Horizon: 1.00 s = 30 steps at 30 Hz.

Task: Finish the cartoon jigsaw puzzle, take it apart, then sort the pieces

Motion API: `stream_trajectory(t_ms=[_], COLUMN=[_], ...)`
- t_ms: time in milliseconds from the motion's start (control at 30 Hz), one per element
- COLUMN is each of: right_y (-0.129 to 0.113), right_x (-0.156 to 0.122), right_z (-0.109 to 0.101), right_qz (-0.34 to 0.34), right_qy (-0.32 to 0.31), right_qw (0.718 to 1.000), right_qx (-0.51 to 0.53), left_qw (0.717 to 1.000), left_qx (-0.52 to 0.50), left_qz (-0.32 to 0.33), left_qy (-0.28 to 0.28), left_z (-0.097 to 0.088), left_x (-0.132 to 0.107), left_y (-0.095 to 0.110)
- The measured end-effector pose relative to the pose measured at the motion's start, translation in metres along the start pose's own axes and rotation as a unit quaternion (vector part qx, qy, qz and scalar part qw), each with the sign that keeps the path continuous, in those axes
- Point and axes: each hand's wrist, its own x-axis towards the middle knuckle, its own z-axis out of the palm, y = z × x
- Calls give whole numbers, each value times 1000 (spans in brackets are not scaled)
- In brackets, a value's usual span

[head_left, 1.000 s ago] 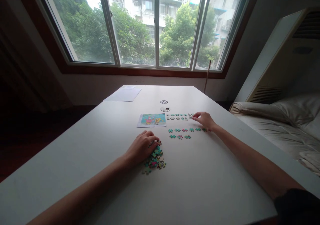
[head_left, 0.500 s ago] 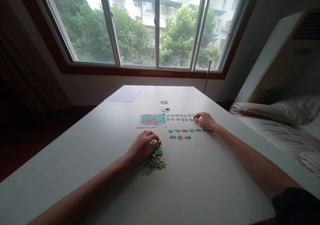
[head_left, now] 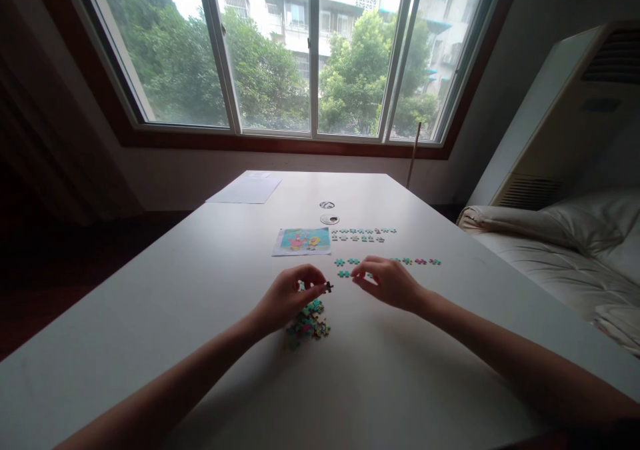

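Observation:
Between thumb and fingers, my left hand (head_left: 289, 295) pinches a dark jigsaw puzzle piece (head_left: 329, 287), just above a loose pile of puzzle pieces (head_left: 310, 323). My right hand (head_left: 390, 282) is over the nearer rows of laid-out pieces, its thumb and forefinger curved with a gap between them; nothing shows in it. A teal puzzle piece (head_left: 343, 274) lies just left of its fingertips, and part of these rows is hidden behind the hand. Farther back, two more rows of puzzle pieces (head_left: 365, 235) lie right of a cartoon picture sheet (head_left: 301, 241).
Everything lies on a long white table (head_left: 175, 317). Beyond the picture are two round inserts (head_left: 329, 219) in the tabletop. White paper (head_left: 245, 189) covers the far left corner. A pale sofa (head_left: 545, 250) stands to the right, and a window (head_left: 310, 57) is beyond the table.
My right hand has moved left and nearer from the far rows to the nearer ones. My left hand has shifted slightly right with the puzzle piece, away from the pile.

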Motion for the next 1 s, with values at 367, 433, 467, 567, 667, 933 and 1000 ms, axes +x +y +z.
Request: stream_trajectory(t_ms=[367, 433, 467, 567, 667, 933, 1000], right_y=[-34, -35, -35, -34, -27, 12, 20], right_x=[-10, -11, -11, -10, -9, -18, -19], right_z=[14, 14, 13, 11, 4, -19, -21], right_qz=[-40, -48, -54, -71, -69, 24, 37], right_qy=[29, 34, 36, 36, 52, 143, 150], right_qw=[999, 998, 998, 997, 996, 988, 986], right_qx=[23, 11, 2, -20, -31, -60, -62], left_qw=[998, 998, 998, 999, 1000, 981, 969], left_qx=[-50, -48, -46, -29, -3, 170, 214], left_qz=[-3, -8, -10, -5, 15, 91, 114], left_qy=[-32, -40, -43, -39, -23, -11, -38], left_z=[7, 8, 8, 8, 4, -11, -9], left_x=[-4, -4, -5, -5, -6, -11, -14], left_y=[16, 17, 17, 16, 10, -11, -8])
